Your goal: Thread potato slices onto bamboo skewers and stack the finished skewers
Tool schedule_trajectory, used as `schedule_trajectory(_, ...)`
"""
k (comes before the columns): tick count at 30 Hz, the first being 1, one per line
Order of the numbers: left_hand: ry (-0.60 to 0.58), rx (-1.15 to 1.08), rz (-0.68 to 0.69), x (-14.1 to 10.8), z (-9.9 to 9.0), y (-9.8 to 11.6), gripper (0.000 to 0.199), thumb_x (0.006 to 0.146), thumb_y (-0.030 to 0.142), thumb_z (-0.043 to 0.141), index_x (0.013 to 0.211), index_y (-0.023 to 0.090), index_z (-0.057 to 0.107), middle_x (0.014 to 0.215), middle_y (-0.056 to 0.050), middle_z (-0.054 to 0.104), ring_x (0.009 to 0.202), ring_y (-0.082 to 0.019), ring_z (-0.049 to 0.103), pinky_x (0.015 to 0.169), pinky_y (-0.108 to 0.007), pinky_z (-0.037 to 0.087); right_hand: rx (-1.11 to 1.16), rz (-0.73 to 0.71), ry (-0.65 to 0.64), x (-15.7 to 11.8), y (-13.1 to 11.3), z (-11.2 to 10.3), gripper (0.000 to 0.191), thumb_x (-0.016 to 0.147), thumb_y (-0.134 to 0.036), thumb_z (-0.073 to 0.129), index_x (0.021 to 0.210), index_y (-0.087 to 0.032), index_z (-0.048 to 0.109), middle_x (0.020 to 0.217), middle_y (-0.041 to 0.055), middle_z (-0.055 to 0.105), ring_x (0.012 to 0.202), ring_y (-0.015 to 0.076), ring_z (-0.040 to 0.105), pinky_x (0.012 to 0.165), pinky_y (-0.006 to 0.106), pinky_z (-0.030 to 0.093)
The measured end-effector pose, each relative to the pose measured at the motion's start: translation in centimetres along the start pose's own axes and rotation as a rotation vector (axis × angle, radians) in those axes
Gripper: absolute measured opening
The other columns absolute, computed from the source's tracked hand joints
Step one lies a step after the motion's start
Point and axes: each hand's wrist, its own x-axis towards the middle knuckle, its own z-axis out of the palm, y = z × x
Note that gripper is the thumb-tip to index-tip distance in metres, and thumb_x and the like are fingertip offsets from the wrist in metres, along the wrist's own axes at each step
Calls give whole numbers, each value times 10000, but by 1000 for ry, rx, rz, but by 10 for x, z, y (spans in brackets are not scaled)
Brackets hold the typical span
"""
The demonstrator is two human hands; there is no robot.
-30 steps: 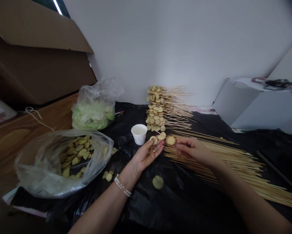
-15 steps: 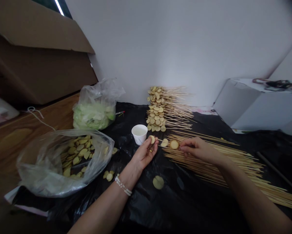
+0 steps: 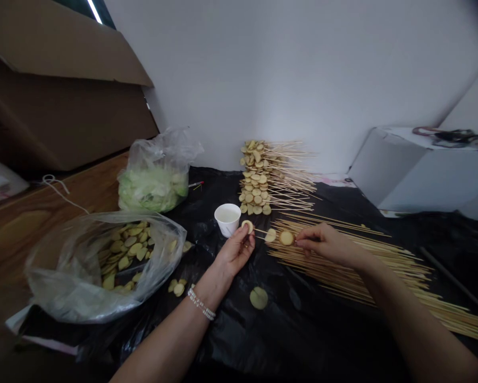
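Observation:
My left hand (image 3: 234, 250) is closed, pinching a round pale potato slice (image 3: 247, 227) at the left end of a thin bamboo skewer (image 3: 260, 231). Farther along the same skewer are a second slice (image 3: 270, 235) and a browner-rimmed slice (image 3: 286, 238). Just right of that browner slice, my right hand (image 3: 318, 242) is closed in a pinch on the skewer. Whether the tip passes through the left slice is hard to see. Below my right hand lies a wide spread of bare skewers (image 3: 342, 266). A white cup (image 3: 227, 219) stands just behind my left hand.
Loaded skewers are stacked (image 3: 257, 183) by the wall. An open plastic bag (image 3: 103, 271) of slices and a bag of pale green vegetable pieces (image 3: 154, 183) stand left. One loose slice (image 3: 258, 298) lies on the black sheet (image 3: 239, 340). A white box (image 3: 406, 170) is at right.
My left hand has shifted slightly left, and a little more skewer shows between its slice and the middle one. My right hand keeps its pinch almost in place.

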Motion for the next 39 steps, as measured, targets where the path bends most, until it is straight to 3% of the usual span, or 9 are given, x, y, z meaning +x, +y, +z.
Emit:
schedule_trajectory(8,-6,-22,-5,2,-1,0,47,804,71,608,791,107,634,744,-35,644,613,-68,609,530,-125,515,-23,13,-12,1,2,0,226,828,-362,538,758,-205,685,606,-1,632,605,154,562,618,281,403)
schedule_trajectory(14,-45,21,31,3,-3,-2,72,812,63,594,774,104,638,732,-29,644,608,-58,607,540,-116,515,-3,5,-22,0,-1,2,241,828,-348,530,663,-200,625,607,-1,628,609,149,556,618,274,401)
schedule_trajectory(19,-19,65,104,3,-2,-7,73,779,34,621,755,98,646,702,-28,643,584,-57,603,541,-114,513,-20,27,2,0,-5,8,238,812,-353,535,661,-200,637,584,-6,624,570,145,540,579,267,382)
schedule_trajectory(25,52,-2,83,1,1,-2,40,807,80,608,805,113,631,748,-43,665,590,-66,612,524,-126,520,-71,36,16,-2,-8,6,255,824,-343,515,630,-207,610,583,-10,621,582,148,549,592,270,387)
schedule_trajectory(31,-12,45,88,-1,0,-2,173,812,60,591,961,140,627,756,-23,640,551,-46,586,501,-109,494,-91,32,22,-2,-5,3,246,818,-328,518,625,-204,606,584,-7,614,578,149,532,590,277,379)
schedule_trajectory(39,-59,49,38,-1,-1,-3,186,837,41,538,976,106,644,796,-58,638,571,-44,586,518,-105,502,-69,36,27,-1,1,0,235,824,-344,512,678,-204,631,588,-3,612,583,152,535,593,280,384)
